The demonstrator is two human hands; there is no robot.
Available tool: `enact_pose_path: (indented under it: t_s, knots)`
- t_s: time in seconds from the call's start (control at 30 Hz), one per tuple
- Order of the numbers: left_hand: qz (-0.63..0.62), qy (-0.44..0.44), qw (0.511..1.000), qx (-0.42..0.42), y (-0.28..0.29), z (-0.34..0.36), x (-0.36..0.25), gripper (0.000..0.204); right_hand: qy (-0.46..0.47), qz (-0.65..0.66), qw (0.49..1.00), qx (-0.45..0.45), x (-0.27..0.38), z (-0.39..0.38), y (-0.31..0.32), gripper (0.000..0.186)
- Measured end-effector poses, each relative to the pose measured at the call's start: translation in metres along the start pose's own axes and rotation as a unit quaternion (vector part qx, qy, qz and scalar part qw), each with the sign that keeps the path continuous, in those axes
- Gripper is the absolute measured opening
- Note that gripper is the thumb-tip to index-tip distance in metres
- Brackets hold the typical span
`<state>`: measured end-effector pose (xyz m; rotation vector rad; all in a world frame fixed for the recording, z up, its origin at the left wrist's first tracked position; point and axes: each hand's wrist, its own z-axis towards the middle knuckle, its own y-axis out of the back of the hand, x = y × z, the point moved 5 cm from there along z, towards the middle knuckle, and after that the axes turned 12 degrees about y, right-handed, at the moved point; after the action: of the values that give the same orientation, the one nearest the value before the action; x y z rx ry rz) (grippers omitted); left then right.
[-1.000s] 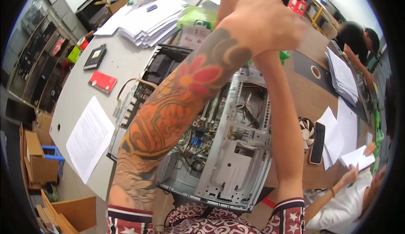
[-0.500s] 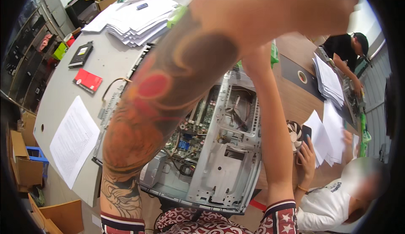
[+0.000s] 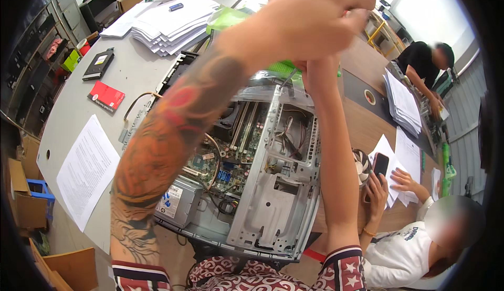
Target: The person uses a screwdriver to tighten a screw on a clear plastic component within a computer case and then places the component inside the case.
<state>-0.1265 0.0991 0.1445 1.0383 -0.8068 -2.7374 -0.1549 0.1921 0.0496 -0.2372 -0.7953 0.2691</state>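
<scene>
Computer case point(image 3: 273, 215) lies open beneath the forearms point(image 3: 338, 154), its metal rail point(image 3: 255, 170) running near to far; toward its far end, right hand point(image 3: 321, 73) looks nearer, left hand point(image 3: 296, 20) blurred, curled above; whether either grips anything, can't tell!

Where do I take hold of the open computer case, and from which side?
Probably by its left and right outer walls, from both sides at once: the case lies wide and open side up, leaving the circuit board and cables exposed inside.
</scene>
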Motion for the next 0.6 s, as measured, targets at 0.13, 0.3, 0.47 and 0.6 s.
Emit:
enact_pose_path:
  t_s: [0.13,0.3,0.47,0.6]
  knots:
    - [0.158,-0.021,0.987,0.001,0.013,-0.067,0.046,0.052,-0.017,-0.054,0.998,-0.041,0.004,-0.002,-0.012,0.024]
    - [0.196,0.072,0.975,0.079,0.011,-0.112,0.079,0.080,-0.025,-0.059,0.998,0.014,0.009,-0.003,-0.022,0.024]
    - [0.271,0.030,0.957,0.100,-0.003,-0.131,0.095,0.066,-0.010,-0.103,0.994,0.018,0.016,-0.011,-0.020,0.028]
    - [0.288,0.050,0.951,0.103,-0.012,-0.136,0.102,0.053,-0.007,-0.027,0.999,0.024,0.017,-0.008,-0.015,0.026]
